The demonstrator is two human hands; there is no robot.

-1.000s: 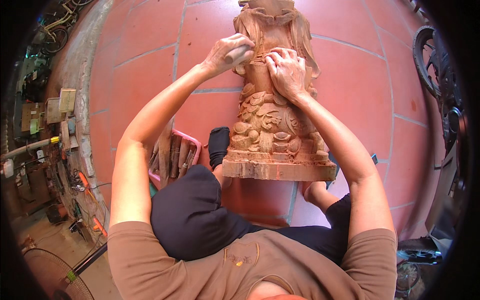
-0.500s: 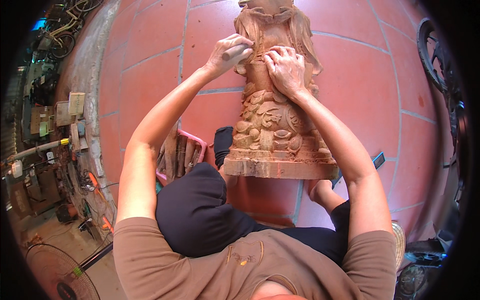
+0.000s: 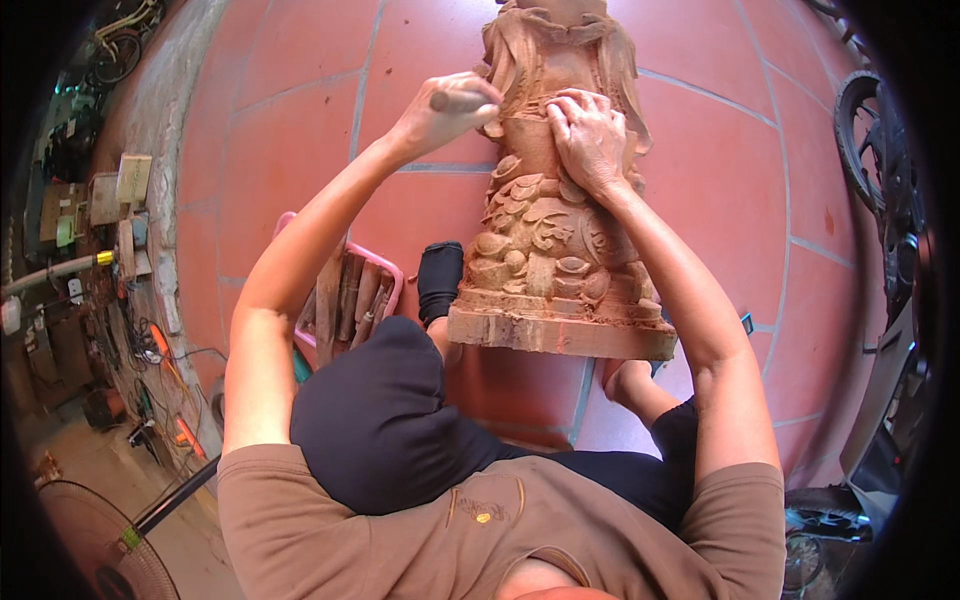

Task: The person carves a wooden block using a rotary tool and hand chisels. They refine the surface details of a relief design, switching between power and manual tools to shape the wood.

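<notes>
A large reddish-brown wood carving [image 3: 540, 225] lies lengthwise on the floor before me, its flat base nearest. Rounded relief shapes cover its lower part, and wood dust clings to the grooves. My left hand [image 3: 440, 115] is closed round the wooden handle of a carving chisel [image 3: 453, 101], at the carving's left edge; the blade is hidden. On the carving's upper middle lies my right hand [image 3: 590, 140], its fingers bent and close together against the wood. Whatever is under those fingertips cannot be made out.
Left of my knee stands a pink basket [image 3: 395, 290] holding several wooden-handled tools [image 3: 348, 298]. A fan [image 3: 105, 540] is at the lower left, near tools and boxes along a ledge. At the right is a black wheel [image 3: 858, 140]. Red tiles [image 3: 720, 220] cover the floor.
The view has shifted slightly, showing more of the pink basket. My left hand has turned, so the chisel handle points more to the left. The right hand stays on the same part of the carving.
</notes>
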